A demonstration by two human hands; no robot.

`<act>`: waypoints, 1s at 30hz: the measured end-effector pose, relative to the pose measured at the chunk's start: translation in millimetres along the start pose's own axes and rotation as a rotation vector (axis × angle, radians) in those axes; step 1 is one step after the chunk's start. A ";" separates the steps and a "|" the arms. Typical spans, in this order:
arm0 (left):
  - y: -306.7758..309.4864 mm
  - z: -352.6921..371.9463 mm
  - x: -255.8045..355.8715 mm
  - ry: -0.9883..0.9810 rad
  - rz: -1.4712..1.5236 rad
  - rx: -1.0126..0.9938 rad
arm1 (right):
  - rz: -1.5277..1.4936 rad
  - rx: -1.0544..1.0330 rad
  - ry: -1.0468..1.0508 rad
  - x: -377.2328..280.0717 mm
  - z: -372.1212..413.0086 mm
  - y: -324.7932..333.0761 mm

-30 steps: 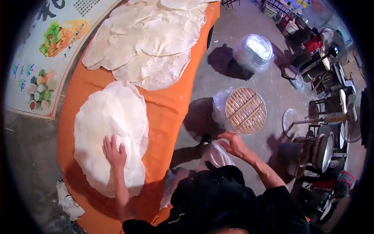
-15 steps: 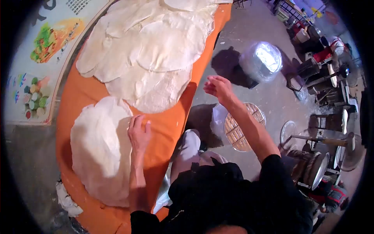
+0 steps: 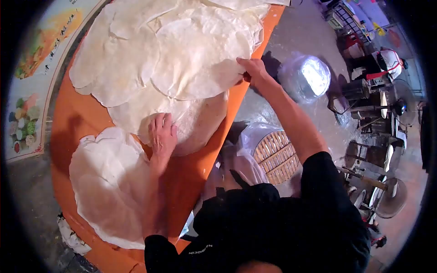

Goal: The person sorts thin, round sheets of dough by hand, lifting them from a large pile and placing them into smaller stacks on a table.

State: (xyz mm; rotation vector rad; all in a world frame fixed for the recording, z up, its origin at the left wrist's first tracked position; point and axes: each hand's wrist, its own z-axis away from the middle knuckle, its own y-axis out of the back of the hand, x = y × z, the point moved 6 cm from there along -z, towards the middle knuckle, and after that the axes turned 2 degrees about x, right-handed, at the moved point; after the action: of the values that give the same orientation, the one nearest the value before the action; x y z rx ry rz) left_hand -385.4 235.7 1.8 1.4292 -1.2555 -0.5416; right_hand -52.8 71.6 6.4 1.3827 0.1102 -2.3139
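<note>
Half a second ago your left hand (image 3: 163, 134) lay on the 3 o'clock edge of the stack (image 3: 109, 182). It has since moved off the stack towards 1 o'clock and now rests on the lower sheet (image 3: 191, 120). Your right hand (image 3: 252, 70) was raised in the air over the floor. It has since come down to the 3 o'clock edge of the upper sheet (image 3: 200, 59).

All sheets are thin, pale, roughly round flatbreads with a dry, slightly wrinkled surface and uneven rims. The loose ones overlap one another like scales across the top of the orange cloth (image 3: 195, 168). The stack is a thicker pile of the same rounds and lies at 7 o'clock from your left hand. The cloth is smooth and drapes over the table edge. On the floor at 4 o'clock from your left hand stands a round slatted tray (image 3: 275, 157) with clear plastic film bunched around it. A wrapped bucket (image 3: 305, 77), shiny with film, stands at 3 o'clock from your right hand.

Left hand: fully open, palm down, fingers together and flat on the lower sheet near its 8 o'clock rim. It grips nothing.

Right hand: fingers bent and closed on the rim of the upper sheet, which overlaps the lower sheet at its 12 o'clock side.
</note>
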 end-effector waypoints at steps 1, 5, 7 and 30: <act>1.3 -1.9 -1.6 -0.015 0.012 0.007 | 0.180 -0.062 0.052 -7.5 -3.9 -1.4; 31.7 -19.5 12.4 -0.076 0.028 0.132 | 0.137 -0.112 0.618 -87.4 -24.5 -1.0; 55.9 -24.4 27.7 -0.054 0.040 0.156 | 0.249 -0.032 0.615 -135.9 -12.4 21.4; 3.7 -32.7 127.6 0.042 0.031 0.077 | -0.093 -0.094 0.002 -20.0 -179.8 67.5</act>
State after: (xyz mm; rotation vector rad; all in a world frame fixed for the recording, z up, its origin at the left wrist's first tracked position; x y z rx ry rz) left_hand -316.2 136.3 53.7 1.4752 -1.2744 -0.4440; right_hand 130.1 69.0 -55.4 1.3598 0.2858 -2.3504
